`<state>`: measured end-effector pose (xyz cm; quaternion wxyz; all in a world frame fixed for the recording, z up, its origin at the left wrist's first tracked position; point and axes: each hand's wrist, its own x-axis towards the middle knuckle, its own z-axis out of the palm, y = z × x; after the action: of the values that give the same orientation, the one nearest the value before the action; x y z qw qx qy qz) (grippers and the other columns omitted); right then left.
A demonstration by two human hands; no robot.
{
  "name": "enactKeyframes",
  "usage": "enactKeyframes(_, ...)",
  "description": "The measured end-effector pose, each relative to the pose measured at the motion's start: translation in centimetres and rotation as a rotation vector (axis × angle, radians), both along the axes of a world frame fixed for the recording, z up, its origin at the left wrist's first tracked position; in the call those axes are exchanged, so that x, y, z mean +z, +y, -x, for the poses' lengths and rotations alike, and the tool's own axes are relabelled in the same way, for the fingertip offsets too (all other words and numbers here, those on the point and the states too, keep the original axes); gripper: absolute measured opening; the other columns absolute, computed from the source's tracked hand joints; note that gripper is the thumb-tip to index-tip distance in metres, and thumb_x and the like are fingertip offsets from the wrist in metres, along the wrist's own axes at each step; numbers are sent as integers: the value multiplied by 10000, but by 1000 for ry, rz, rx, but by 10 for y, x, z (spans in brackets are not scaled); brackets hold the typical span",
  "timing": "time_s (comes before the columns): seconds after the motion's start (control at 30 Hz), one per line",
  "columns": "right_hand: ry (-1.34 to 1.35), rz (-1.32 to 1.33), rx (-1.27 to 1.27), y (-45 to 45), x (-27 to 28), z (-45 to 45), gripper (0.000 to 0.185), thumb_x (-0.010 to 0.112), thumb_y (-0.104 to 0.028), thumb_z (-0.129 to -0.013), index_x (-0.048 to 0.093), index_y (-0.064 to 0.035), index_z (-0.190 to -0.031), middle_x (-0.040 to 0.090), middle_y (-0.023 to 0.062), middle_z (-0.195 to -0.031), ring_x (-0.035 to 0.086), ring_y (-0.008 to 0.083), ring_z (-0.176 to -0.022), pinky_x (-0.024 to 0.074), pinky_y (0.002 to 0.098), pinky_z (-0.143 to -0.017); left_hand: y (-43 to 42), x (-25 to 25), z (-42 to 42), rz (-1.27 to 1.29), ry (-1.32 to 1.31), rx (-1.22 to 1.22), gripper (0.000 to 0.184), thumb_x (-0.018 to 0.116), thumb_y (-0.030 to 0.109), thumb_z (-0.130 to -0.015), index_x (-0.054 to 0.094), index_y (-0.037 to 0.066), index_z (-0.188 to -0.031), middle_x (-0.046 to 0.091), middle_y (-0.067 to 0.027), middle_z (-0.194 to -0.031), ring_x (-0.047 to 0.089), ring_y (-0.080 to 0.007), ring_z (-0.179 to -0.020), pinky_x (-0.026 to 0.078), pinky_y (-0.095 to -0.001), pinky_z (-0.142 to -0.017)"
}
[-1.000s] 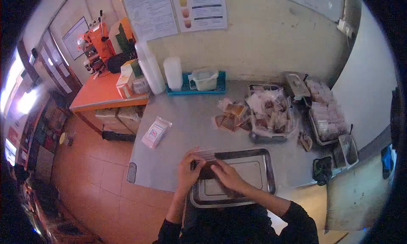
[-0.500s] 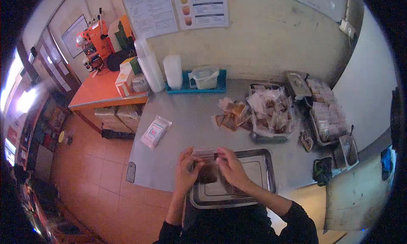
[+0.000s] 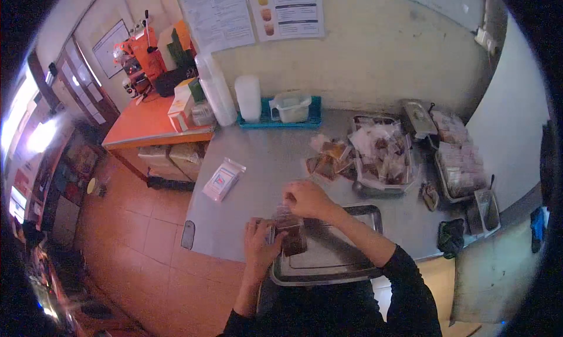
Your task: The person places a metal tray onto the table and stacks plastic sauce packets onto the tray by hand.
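We see a person in a black top (image 3: 328,307), dark across the torso, its finer detail lost in shadow. The black right sleeve (image 3: 413,287) is wrinkled, and the left sleeve (image 3: 241,325) matches; below them, both forearms (image 3: 365,236), the left hand (image 3: 261,246) and the right hand (image 3: 309,201) are bare.

1. I have one small, clear plastic pouch (image 3: 294,242), flat and roughly square, its lower part filled with something dark brown, too blurred to identify.
2. It is over the left part of the metal tray (image 3: 331,256); I can't tell whether they touch.
3. My left hand (image 3: 262,243) grips its left side; its clearer top end points toward the tray's far side, at my right hand's (image 3: 307,200) curled fingers.
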<state>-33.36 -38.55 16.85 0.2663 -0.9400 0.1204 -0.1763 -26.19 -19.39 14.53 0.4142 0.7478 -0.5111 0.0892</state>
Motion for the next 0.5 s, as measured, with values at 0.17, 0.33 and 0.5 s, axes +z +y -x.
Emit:
enactKeyframes(0.17, -81, -149, -70, 1, -2, 2, 177, 662, -238, -742, 641, -64, -765, 632, 135, -796, 623, 341, -800, 495, 447, -723, -3, 0, 2, -33, 84, 35, 261, 780, 126, -669, 612, 57, -857, 572, -134, -892, 548, -349, -843, 433, -437, -726)
enactKeyframes(0.33, -56, -147, -76, 0, -4, 5, 167, 652, -228, -773, 646, -62, -785, 626, 132, -800, 619, 340, -815, 494, 444, -731, -8, -16, -6, -7, 244, -29, 206, 765, 80, -670, 620, 55, -815, 580, -115, -804, 557, -331, -800, 432, -427, -728)
enactKeyframes(0.5, -245, -94, -55, 4, 3, 24, 184, 617, -236, -837, 642, -54, -839, 616, 147, -853, 610, 346, -845, 488, 443, -759, -10, -3, -2, 17, 215, -71, 178, 751, 45, -666, 612, 48, -778, 583, -107, -765, 561, -317, -773, 424, -414, -732)
